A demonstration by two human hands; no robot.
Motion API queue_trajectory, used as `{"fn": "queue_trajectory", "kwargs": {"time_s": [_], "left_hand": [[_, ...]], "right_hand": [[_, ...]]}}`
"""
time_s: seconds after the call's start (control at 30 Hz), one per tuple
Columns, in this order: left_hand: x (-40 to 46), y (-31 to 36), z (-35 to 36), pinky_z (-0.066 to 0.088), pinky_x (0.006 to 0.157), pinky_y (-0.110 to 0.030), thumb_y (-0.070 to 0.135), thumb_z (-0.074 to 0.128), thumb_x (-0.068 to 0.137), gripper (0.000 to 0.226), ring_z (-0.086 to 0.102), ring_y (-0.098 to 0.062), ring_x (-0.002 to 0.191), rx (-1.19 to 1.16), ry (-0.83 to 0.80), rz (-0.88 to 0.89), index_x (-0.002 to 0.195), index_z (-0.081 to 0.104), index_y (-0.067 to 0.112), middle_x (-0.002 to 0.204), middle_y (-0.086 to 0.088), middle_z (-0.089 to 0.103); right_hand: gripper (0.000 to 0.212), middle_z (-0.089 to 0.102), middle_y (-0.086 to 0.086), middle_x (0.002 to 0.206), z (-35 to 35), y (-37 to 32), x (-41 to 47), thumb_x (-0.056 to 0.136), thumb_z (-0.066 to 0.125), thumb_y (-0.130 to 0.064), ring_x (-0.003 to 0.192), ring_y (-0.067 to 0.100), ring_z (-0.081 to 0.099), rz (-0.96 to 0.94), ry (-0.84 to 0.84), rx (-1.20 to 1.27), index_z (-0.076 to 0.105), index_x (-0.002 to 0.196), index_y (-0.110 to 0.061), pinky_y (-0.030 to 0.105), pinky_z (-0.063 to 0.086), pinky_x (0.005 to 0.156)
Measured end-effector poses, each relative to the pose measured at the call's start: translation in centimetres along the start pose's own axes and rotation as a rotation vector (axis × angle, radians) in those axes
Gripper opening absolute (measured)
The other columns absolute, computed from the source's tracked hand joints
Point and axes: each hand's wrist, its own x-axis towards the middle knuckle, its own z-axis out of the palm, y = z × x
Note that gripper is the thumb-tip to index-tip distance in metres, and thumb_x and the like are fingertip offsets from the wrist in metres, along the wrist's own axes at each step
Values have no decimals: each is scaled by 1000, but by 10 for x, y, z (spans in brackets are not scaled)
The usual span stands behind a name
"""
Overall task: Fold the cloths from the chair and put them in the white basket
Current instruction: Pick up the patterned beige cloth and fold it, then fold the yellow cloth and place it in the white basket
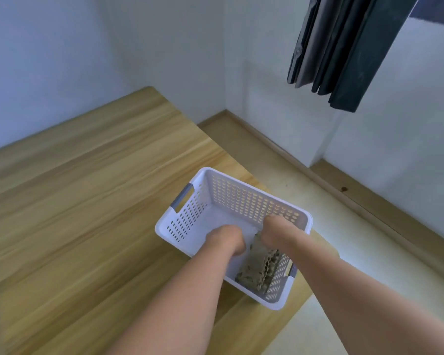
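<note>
The white perforated basket (210, 193) with grey handles stands at the right edge of the wooden table (87, 201). Both my hands reach down inside it. A folded grey-beige patterned cloth (256, 267) lies in the basket's near right part. My left hand (226, 238) is beside the cloth's left edge with its fingers curled downward and hidden from view. My right hand (274, 229) is at the cloth's far end, fingers also pointing down out of sight. Whether either hand grips the cloth does not show. The chair is out of view.
White walls meet in a corner behind the table. A dark curtain (344, 52) hangs at the upper right. Pale floor (369, 252) with a wooden skirting board runs along the right, below the table's edge.
</note>
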Motion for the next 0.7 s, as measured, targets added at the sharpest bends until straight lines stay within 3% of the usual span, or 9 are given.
{"fn": "queue_trajectory", "kwargs": {"time_s": [0.1,0.23,0.33,0.7], "left_hand": [[-50,-27,-12,42,79,-35,14,41,94,24,57,-31,106,53,326,94,114,55,11,118,-10,59],[-113,-79,-20,38,94,-37,16,41,96,24,50,-30,118,121,603,223,118,48,12,125,-9,54],[-154,-128,-27,38,96,-37,19,42,97,31,49,-28,120,141,757,286,127,46,12,129,-7,53],[-288,-284,-30,30,108,-39,30,39,100,48,36,-27,134,154,874,327,143,33,11,149,-9,37]], "right_hand": [[21,57,10,101,-10,-15,-44,88,44,-2,80,23,54,-1,160,129,52,108,-5,28,40,60],[41,50,14,127,-3,-60,-114,85,42,0,114,30,51,-28,350,225,47,125,-4,30,40,80],[42,49,13,132,13,-111,-164,85,42,-1,120,30,47,-51,501,278,46,127,-4,32,37,85],[44,47,15,134,66,-268,-276,86,49,-6,119,31,46,-148,616,331,42,130,-2,36,40,90]]}}
